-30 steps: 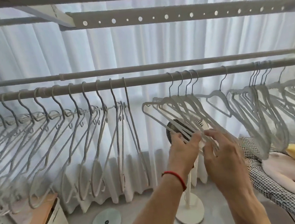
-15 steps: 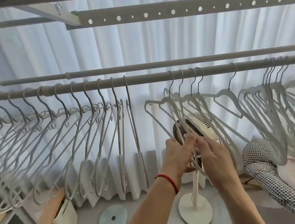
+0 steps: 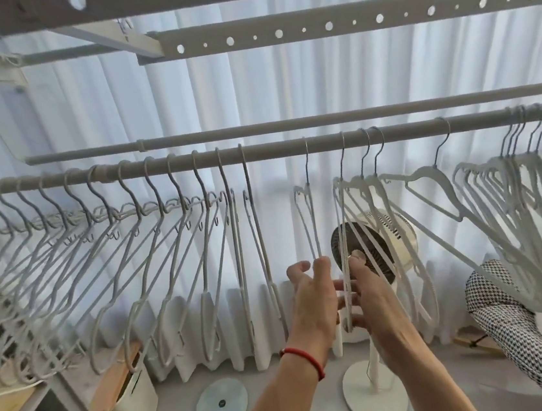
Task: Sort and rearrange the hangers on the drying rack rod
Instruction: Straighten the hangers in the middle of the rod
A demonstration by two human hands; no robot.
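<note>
Both forearms reach up under the rod [image 3: 273, 151]. The left hand [image 3: 314, 296] pinches one white hanger [image 3: 310, 221]; the right hand [image 3: 374, 298] grips the neighbouring hanger [image 3: 343, 231].

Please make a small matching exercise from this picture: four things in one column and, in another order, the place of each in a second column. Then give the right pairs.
Things:
1. red bracelet
2. round flat disc
3. standing fan
4. checked cushion

Places:
A. on the floor, left of the fan's base
B. behind the middle hangers
C. at the right edge, low
D. on the left hand's wrist

Pairs: 1-D, 2-A, 3-B, 4-C
</note>
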